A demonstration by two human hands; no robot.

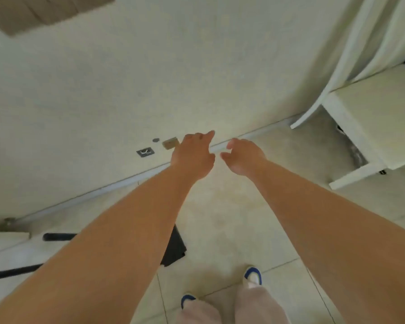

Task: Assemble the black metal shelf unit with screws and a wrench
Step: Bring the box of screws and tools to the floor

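Both my arms stretch out in front of me over the tiled floor, towards the wall. My left hand (193, 155) hangs with loosely curled fingers and holds nothing. My right hand (243, 156) is beside it, fingers relaxed, also holding nothing. Black shelf parts lie on the floor at the lower left: a flat black panel (174, 246) partly hidden under my left forearm, a black tube (59, 236), and a second black bar (12, 272) nearer the left edge. No screws or wrench are visible.
A white wall with a baseboard (91, 195) runs across ahead, carrying a dark socket (145, 152) and a brown plate (170, 143). A white chair (372, 127) stands at the right. My feet in blue-and-white shoes (253, 275) are on the tiles below.
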